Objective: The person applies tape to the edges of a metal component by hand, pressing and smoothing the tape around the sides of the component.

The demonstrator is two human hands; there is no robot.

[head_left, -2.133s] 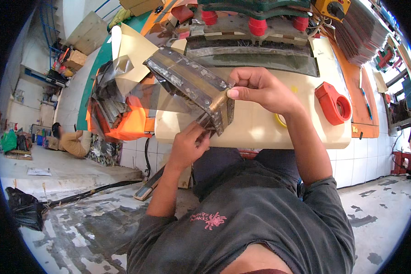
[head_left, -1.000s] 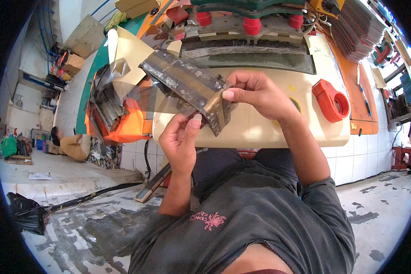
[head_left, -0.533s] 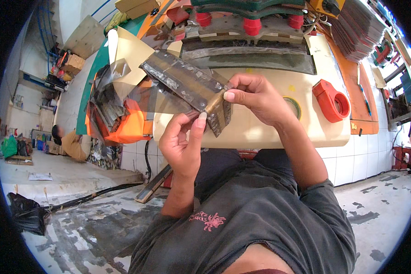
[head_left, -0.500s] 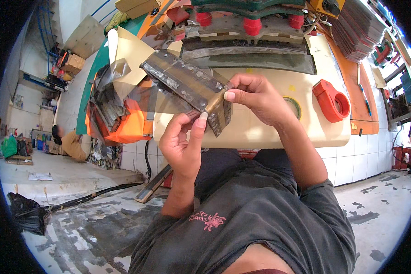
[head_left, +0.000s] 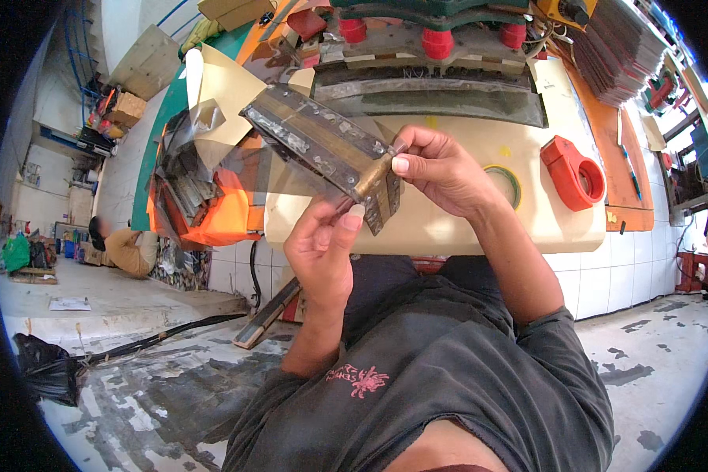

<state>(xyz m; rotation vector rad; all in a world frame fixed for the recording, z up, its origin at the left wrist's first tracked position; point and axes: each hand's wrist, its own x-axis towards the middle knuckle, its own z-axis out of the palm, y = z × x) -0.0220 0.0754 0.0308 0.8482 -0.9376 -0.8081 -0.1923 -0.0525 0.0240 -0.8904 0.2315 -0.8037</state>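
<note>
I hold a dark, folded, board-like panel (head_left: pixel 318 134) with a brownish-gold centre band, worn silvery patches and rivet-like dots along its edges. Its near end bends downward over a brownish fold. Clear film hangs along its left side. My right hand (head_left: pixel 444 173) pinches the fold's right corner between thumb and fingers. At the fold's lower left corner, the thumb and fingertips of my left hand (head_left: pixel 322 248) close on the panel's edge; its fingers are partly behind the film. The panel is tilted above a cream-coloured table (head_left: pixel 448 236).
A green machine (head_left: pixel 433 14) with red knobs stands at the back, dark sheets (head_left: pixel 433 106) before it. To the right lie a yellow tape roll (head_left: pixel 505 187) and a red holder with a round hole (head_left: pixel 573 177). Orange bags (head_left: pixel 224 212) sit left. Another person (head_left: pixel 130 248) crouches far left.
My left hand has shifted slightly right and down, its thumb now lower beside the fold. The panel and my right hand have barely moved.
</note>
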